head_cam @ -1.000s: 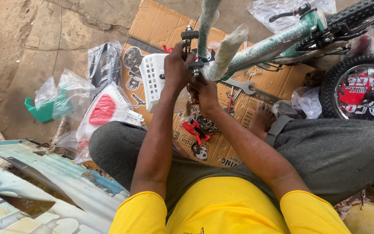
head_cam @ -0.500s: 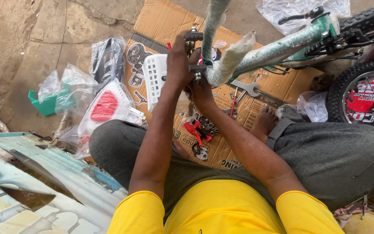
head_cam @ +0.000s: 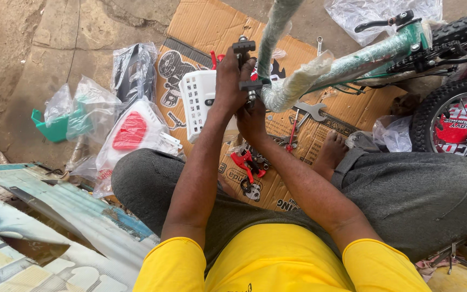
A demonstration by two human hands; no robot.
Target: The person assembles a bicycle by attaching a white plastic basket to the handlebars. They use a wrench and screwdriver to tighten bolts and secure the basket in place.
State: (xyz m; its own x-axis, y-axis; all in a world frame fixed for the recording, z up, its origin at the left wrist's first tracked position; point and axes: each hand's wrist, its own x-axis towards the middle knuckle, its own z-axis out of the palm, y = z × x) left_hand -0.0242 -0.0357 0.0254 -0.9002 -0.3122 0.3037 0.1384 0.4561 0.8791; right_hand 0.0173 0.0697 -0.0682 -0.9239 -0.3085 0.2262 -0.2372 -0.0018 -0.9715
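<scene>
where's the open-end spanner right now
In the head view, the spanner lies flat on the cardboard, right of the hands, just below the wrapped green bicycle frame and above the bare foot.

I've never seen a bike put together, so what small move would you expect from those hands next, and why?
Probably a steadying turn of the black clamp. The left hand wraps it from the side, the right hand pinches beneath it at the joint of the wrapped green frame, and the spanner lies unused on the cardboard.

Flattened brown cardboard box (head_cam: 347, 116), clear plastic bags (head_cam: 90, 108) left.
</scene>
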